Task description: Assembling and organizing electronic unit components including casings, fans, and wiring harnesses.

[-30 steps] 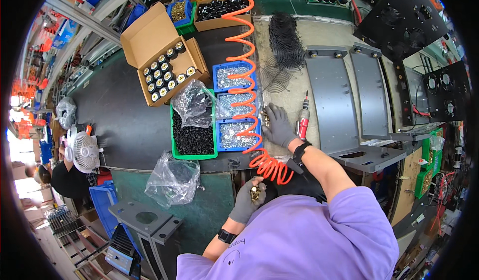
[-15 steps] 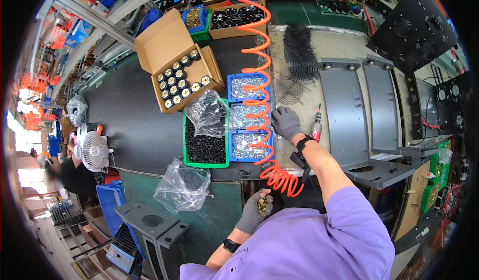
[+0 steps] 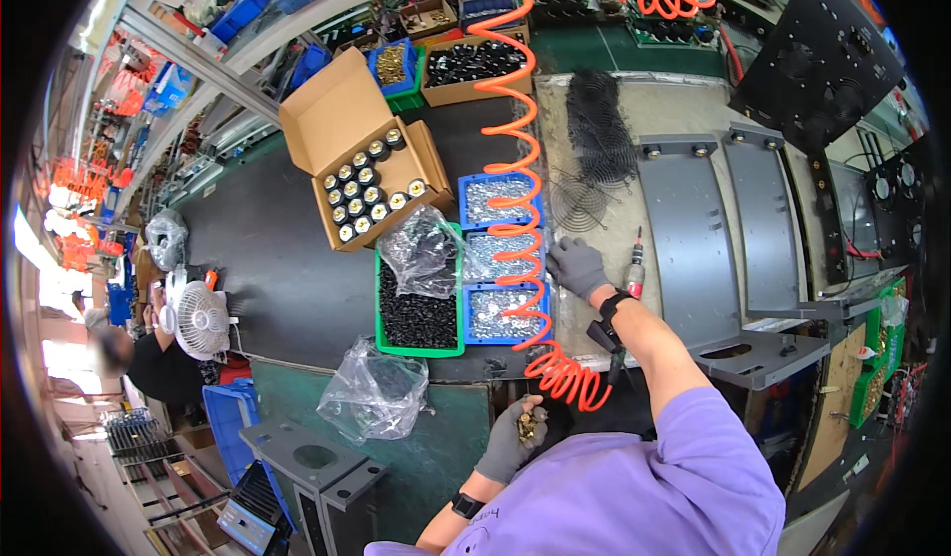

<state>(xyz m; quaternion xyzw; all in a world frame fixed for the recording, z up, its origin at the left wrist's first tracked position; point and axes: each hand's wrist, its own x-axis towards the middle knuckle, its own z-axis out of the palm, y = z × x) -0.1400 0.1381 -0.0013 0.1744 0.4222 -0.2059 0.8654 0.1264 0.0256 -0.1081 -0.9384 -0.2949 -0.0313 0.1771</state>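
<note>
Small brass parts (image 3: 529, 427) sit in the gloved left hand (image 3: 503, 447), low in view, in front of the torso; its fingers are curled round them. Right hand (image 3: 578, 266), also gloved, is well apart from it, palm down at the bench just right of the middle of three blue bins (image 3: 467, 316); can't tell if its fingers hold anything. Red-and-grey power driver (image 3: 635, 274) lies just right of that hand, bit pointing away from the person. Grey metal panels (image 3: 688, 239) further right, black wire fan guards (image 3: 599, 125) beyond. Orange coiled hose (image 3: 565, 378) hangs across the blue bins. Left of them: green bin (image 3: 418, 353) of black parts (image 3: 420, 320), clear bag (image 3: 421, 249) partly over it.
</note>
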